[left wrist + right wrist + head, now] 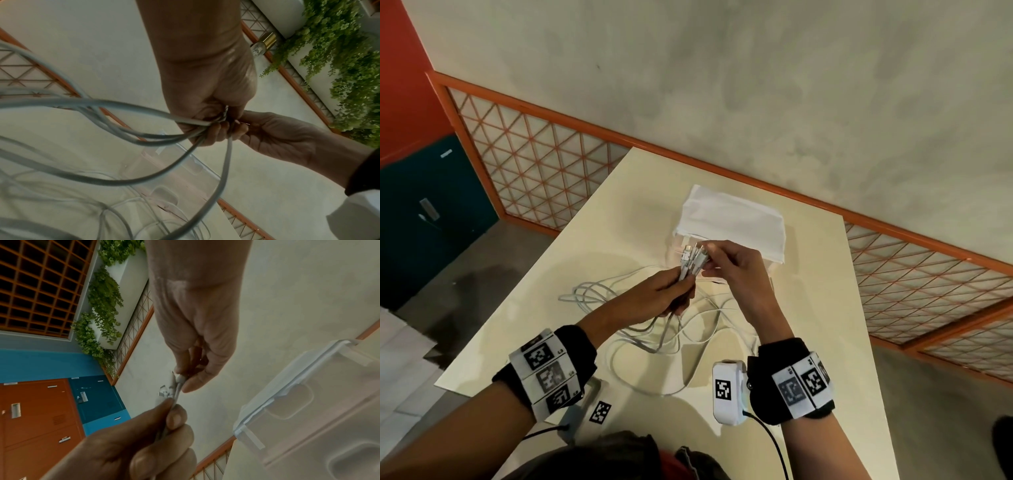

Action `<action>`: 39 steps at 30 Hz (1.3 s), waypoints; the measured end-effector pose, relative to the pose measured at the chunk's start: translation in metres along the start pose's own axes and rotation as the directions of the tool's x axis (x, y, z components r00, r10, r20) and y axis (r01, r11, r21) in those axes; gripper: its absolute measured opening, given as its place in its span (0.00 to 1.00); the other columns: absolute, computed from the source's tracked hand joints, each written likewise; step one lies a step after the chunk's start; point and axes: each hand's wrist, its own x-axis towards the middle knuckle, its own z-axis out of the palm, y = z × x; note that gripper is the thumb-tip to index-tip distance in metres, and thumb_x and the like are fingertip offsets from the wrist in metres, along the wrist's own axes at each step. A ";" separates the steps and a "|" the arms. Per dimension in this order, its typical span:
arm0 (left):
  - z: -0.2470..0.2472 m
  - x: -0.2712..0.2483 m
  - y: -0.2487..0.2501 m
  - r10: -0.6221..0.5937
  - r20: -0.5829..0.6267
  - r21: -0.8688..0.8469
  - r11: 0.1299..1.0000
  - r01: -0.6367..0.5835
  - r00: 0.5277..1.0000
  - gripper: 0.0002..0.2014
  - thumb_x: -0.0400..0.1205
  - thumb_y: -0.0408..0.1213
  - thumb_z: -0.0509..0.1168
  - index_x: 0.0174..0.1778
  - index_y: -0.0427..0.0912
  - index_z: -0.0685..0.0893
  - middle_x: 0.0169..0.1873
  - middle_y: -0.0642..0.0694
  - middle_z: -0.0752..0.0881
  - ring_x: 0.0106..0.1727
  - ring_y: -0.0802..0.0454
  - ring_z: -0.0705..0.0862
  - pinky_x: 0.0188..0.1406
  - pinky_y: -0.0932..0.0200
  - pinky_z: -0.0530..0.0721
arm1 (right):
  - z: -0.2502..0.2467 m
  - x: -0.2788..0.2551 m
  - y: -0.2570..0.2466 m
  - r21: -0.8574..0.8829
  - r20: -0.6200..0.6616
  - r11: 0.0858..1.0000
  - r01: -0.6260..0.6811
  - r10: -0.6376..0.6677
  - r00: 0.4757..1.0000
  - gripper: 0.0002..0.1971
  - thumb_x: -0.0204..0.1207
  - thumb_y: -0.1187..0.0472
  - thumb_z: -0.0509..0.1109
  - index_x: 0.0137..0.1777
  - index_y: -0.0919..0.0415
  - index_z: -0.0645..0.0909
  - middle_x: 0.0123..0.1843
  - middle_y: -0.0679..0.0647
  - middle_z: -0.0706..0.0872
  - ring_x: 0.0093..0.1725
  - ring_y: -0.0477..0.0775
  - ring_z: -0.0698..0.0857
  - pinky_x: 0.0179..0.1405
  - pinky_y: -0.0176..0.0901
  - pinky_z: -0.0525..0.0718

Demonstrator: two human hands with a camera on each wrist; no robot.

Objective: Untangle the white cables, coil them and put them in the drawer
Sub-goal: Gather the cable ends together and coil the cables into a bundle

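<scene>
Several white cables [688,262] are gathered above the cream table [825,308]. My left hand [674,291] grips the bundle just below the plugs, and the rest hangs in tangled loops onto the table. My right hand [714,255] pinches the plug ends at the top of the bundle. In the right wrist view the right hand's thumb and fingertips [191,386] close on the plugs [176,386] above the left hand [144,443]. A translucent plastic drawer unit [308,402] stands just behind the hands. I cannot tell whether the drawer is open.
A folded white cloth [732,219] lies on top of the drawer unit. A black-and-white tag [600,412] sits near the table's front edge. The table ends close on the left, with floor below, and an orange lattice rail [534,164] runs along the wall behind.
</scene>
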 end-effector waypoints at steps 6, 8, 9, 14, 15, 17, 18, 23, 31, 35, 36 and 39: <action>0.010 0.006 -0.005 0.006 -0.067 0.089 0.996 0.000 0.998 0.15 0.88 0.43 0.49 0.38 0.43 0.73 0.25 0.48 0.80 0.23 0.59 0.72 0.24 0.70 0.69 | 0.000 -0.004 0.003 -0.098 -0.052 0.995 0.008 -0.013 0.999 0.16 0.77 0.60 0.72 0.63 0.62 0.84 0.49 0.61 0.90 0.41 0.48 0.90 0.49 0.39 0.88; 0.012 0.007 -0.005 0.038 -0.058 0.102 0.994 -0.032 0.998 0.14 0.88 0.43 0.49 0.39 0.45 0.73 0.27 0.47 0.82 0.21 0.61 0.70 0.23 0.71 0.68 | 0.001 -0.006 0.004 -0.133 -0.074 0.991 0.013 -0.023 0.997 0.17 0.71 0.60 0.77 0.61 0.57 0.85 0.46 0.59 0.89 0.45 0.55 0.90 0.55 0.50 0.88; 0.013 0.007 -0.006 0.051 -0.051 0.111 0.993 -0.045 0.997 0.14 0.88 0.43 0.48 0.40 0.46 0.73 0.28 0.47 0.83 0.21 0.61 0.70 0.23 0.71 0.68 | 0.001 -0.008 0.003 -0.139 -0.086 0.990 0.021 -0.033 0.996 0.17 0.70 0.62 0.77 0.60 0.57 0.86 0.45 0.61 0.88 0.44 0.57 0.89 0.56 0.53 0.88; 0.013 0.002 -0.003 0.059 0.007 0.148 0.987 -0.059 0.998 0.13 0.88 0.43 0.49 0.38 0.49 0.71 0.26 0.53 0.76 0.24 0.63 0.72 0.25 0.73 0.68 | -0.003 -0.014 -0.002 -0.078 0.006 0.997 -0.003 0.004 1.000 0.17 0.75 0.64 0.74 0.64 0.60 0.84 0.52 0.66 0.88 0.44 0.50 0.87 0.45 0.36 0.88; 0.013 0.001 -0.001 0.045 0.034 0.129 0.990 -0.049 0.998 0.14 0.88 0.43 0.49 0.38 0.48 0.72 0.25 0.54 0.74 0.23 0.64 0.72 0.25 0.74 0.68 | -0.004 -0.016 -0.003 -0.069 0.056 0.998 -0.006 0.010 0.998 0.17 0.76 0.64 0.72 0.66 0.59 0.82 0.54 0.61 0.89 0.46 0.49 0.87 0.44 0.34 0.87; 0.013 -0.002 0.001 0.010 0.091 0.110 0.994 -0.020 0.996 0.15 0.88 0.45 0.49 0.41 0.45 0.75 0.26 0.52 0.76 0.23 0.64 0.71 0.25 0.72 0.69 | -0.006 -0.020 -0.005 -0.071 0.121 0.997 0.001 0.008 0.993 0.17 0.78 0.64 0.70 0.66 0.59 0.82 0.52 0.57 0.89 0.46 0.52 0.87 0.45 0.33 0.85; 0.013 -0.003 0.001 0.002 0.107 0.108 0.994 -0.014 0.994 0.15 0.88 0.46 0.48 0.45 0.44 0.77 0.27 0.51 0.79 0.23 0.63 0.71 0.25 0.70 0.70 | -0.007 -0.021 -0.005 -0.062 0.129 0.998 0.010 -0.002 0.992 0.15 0.78 0.64 0.70 0.65 0.60 0.83 0.48 0.57 0.89 0.41 0.55 0.85 0.43 0.33 0.84; 0.016 -0.007 0.002 0.074 0.051 0.086 0.993 -0.078 0.996 0.15 0.88 0.46 0.46 0.54 0.49 0.77 0.39 0.45 0.88 0.25 0.61 0.75 0.27 0.67 0.73 | -0.011 -0.021 -0.002 -0.036 0.055 0.999 -0.026 0.028 0.998 0.10 0.75 0.64 0.73 0.55 0.63 0.87 0.36 0.65 0.85 0.32 0.55 0.80 0.45 0.44 0.83; 0.012 -0.011 0.007 0.022 0.104 0.111 0.993 -0.034 0.994 0.18 0.88 0.42 0.48 0.56 0.36 0.81 0.34 0.48 0.87 0.27 0.60 0.76 0.29 0.66 0.76 | -0.009 -0.024 -0.004 -0.003 0.044 1.000 0.004 -0.004 0.999 0.06 0.75 0.67 0.72 0.50 0.65 0.86 0.44 0.56 0.89 0.36 0.47 0.85 0.41 0.33 0.85; 0.014 -0.013 0.006 -0.001 0.137 0.097 0.995 -0.013 0.991 0.18 0.89 0.40 0.48 0.57 0.34 0.80 0.37 0.45 0.88 0.27 0.59 0.77 0.29 0.62 0.76 | -0.010 -0.024 -0.003 -0.036 0.087 0.999 0.012 -0.009 0.996 0.08 0.75 0.68 0.72 0.53 0.65 0.87 0.42 0.55 0.89 0.40 0.49 0.85 0.41 0.34 0.86; 0.014 -0.013 0.006 -0.006 0.145 0.097 0.995 -0.008 0.989 0.18 0.89 0.40 0.47 0.58 0.34 0.79 0.38 0.45 0.88 0.27 0.59 0.77 0.29 0.62 0.76 | -0.010 -0.024 -0.003 -0.042 0.094 0.999 0.018 -0.014 0.995 0.08 0.75 0.68 0.72 0.53 0.64 0.87 0.42 0.56 0.89 0.41 0.51 0.85 0.42 0.36 0.86; 0.014 -0.014 0.007 0.000 0.136 0.107 0.994 -0.014 0.991 0.17 0.88 0.42 0.47 0.56 0.36 0.79 0.38 0.46 0.86 0.27 0.58 0.75 0.28 0.65 0.74 | -0.008 -0.024 -0.002 -0.043 0.090 0.999 0.022 -0.018 0.996 0.08 0.75 0.66 0.72 0.53 0.63 0.87 0.43 0.59 0.89 0.41 0.54 0.86 0.46 0.45 0.89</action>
